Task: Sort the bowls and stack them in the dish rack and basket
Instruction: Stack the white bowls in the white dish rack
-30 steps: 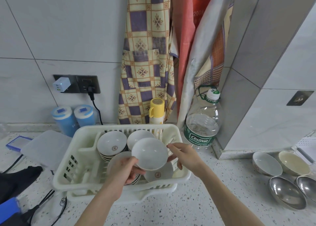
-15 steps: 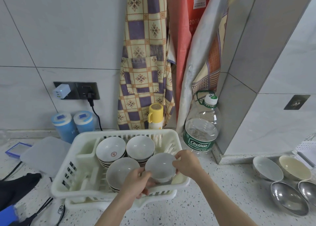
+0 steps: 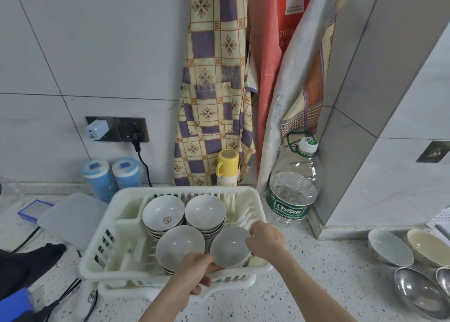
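Observation:
A white plastic dish rack [image 3: 97,261] stands on the speckled counter and holds stacks of white bowls. Both hands grip one white bowl [image 3: 229,246] at the rack's front right corner: my left hand [image 3: 194,273] on its near rim, my right hand [image 3: 265,241] on its right rim. Beside it sits another stack [image 3: 180,247], and two more stacks stand behind, one with a red mark [image 3: 163,212] and one plain [image 3: 204,211]. At the far right on the counter lie a white bowl [image 3: 389,247], a cream bowl [image 3: 428,247] and a steel bowl [image 3: 418,290].
A large water bottle [image 3: 292,190] stands right of the rack against a tiled pillar. A yellow flask [image 3: 227,166], two blue canisters [image 3: 110,178] and hanging aprons are behind. A plastic lid [image 3: 70,214], cables and a dark cloth [image 3: 22,263] lie left.
The bowl has come down from above the rack into its front right corner, with both hands still on it. The view has tilted upward slightly.

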